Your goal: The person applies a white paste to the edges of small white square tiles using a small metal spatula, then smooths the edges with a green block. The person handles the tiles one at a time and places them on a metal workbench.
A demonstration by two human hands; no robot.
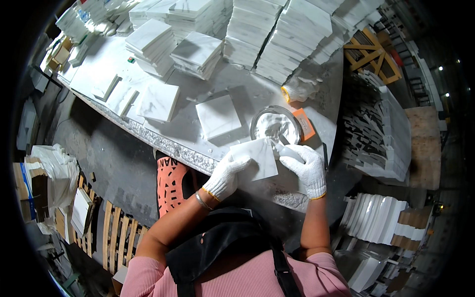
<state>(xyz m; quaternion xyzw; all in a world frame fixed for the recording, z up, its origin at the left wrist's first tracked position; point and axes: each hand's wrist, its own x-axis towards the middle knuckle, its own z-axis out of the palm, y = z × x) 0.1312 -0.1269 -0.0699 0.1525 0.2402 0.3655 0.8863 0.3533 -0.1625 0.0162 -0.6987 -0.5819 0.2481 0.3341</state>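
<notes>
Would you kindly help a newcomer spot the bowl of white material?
On the large grey table, look just beyond the white-gloved right hand. Beside an orange rectangular block sits the grey bowl of white material, its circular rim unlike the square marbled tiles nearby.

The held tile (260, 157) is white with grey veining, gloves (309, 171) white with yellow cuffs (211, 194), the shirt (237, 274) pink.
</notes>
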